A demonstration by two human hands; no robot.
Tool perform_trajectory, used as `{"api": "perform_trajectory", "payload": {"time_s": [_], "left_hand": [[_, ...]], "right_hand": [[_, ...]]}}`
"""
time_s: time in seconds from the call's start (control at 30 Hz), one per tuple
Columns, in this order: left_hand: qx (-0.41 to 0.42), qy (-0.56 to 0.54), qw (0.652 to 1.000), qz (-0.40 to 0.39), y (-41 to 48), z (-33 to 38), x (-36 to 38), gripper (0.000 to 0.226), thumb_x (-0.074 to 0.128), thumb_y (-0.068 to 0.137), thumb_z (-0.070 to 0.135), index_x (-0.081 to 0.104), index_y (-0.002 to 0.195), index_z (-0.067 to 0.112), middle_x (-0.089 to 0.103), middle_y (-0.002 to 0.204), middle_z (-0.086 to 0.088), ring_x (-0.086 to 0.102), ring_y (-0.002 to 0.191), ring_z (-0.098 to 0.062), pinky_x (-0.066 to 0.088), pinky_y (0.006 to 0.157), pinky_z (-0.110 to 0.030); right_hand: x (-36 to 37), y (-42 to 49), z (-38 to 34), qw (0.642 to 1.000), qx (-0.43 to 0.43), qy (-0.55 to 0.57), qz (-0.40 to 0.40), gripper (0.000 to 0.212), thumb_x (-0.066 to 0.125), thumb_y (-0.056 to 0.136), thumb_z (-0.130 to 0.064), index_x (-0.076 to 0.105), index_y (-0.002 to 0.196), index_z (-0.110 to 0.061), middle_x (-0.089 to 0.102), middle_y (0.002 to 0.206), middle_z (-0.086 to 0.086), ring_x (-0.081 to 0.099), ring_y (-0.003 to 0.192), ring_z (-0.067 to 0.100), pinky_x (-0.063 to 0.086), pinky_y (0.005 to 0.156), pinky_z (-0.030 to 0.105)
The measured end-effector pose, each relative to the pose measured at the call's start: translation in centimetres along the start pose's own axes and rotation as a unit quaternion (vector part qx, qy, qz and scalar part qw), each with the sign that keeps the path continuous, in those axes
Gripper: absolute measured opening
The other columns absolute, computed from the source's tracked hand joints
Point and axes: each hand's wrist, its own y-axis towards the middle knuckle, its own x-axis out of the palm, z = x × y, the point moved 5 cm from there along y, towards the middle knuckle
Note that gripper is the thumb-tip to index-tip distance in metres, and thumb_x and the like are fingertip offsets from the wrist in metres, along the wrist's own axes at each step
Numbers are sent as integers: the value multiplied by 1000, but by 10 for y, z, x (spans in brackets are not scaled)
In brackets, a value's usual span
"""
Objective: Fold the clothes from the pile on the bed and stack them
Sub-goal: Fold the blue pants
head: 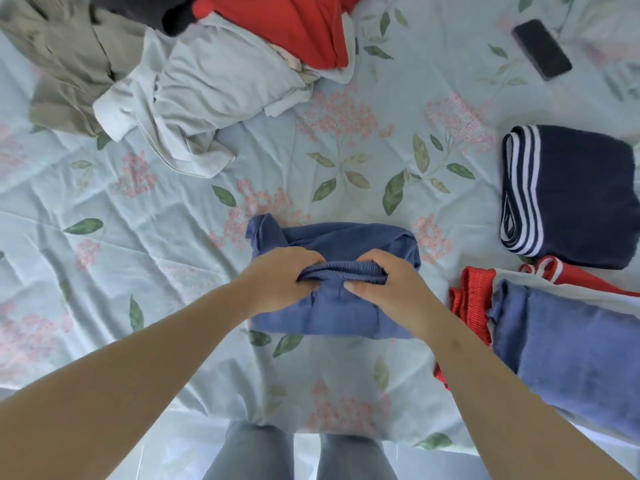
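A blue garment [332, 317] lies partly folded on the floral bedsheet [173, 216] in front of me. My left hand [277, 282] and my right hand [388, 292] both grip its elastic waistband, side by side, fingers curled round the gathered edge. The unfolded pile sits at the far left: a pale grey-white garment [207, 81], a khaki one [65, 64], a red one [294, 29] and a dark one [156, 12]. At the right lie folded clothes: a navy item with white stripes [575, 195] and a blue piece [571, 344] on top of red fabric [471, 299].
A black phone [542, 48] lies on the sheet at the far right. The bed's near edge runs just in front of my legs [298, 455].
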Motion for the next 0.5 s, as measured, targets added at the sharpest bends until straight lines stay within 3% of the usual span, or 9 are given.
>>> {"api": "perform_trajectory", "payload": {"time_s": [0.13,0.27,0.33,0.4,0.5], "left_hand": [[5,61,997,55,0,21,-90,12,55,93,23,63,98,17,48,73,10,45,76,-12,23,61,-21],[28,80,987,138,-3,68,-178,10,56,93,19,61,85,20,46,66,13,48,75,-13,27,56,-20],[48,92,980,170,-10,99,-214,18,55,93,18,53,76,19,46,64,10,49,74,-17,25,58,-26],[72,108,970,204,-19,125,-245,18,52,94,18,58,80,9,52,68,3,54,78,-24,29,63,-29],[102,67,957,263,-34,155,-287,24,49,94,16,66,97,0,64,87,-13,58,79,-22,41,71,-26]], "right_hand": [[-45,5,-65,994,-66,-58,61,9,67,84,-15,58,84,-16,52,69,-8,48,65,5,36,57,12],[-91,-3,-140,975,-155,-82,136,10,64,87,-18,60,94,-13,62,84,4,54,79,18,43,70,27],[-110,-15,-177,964,-197,-82,160,11,62,88,-19,59,96,-26,63,89,-10,56,86,10,44,78,22],[-126,-31,-212,950,-244,-82,178,27,61,89,-17,55,98,-42,58,90,-28,54,86,-10,39,76,4],[-146,-54,-255,924,-306,-89,210,30,58,91,-14,55,104,-41,55,91,-33,50,82,-22,34,71,-1]]}}
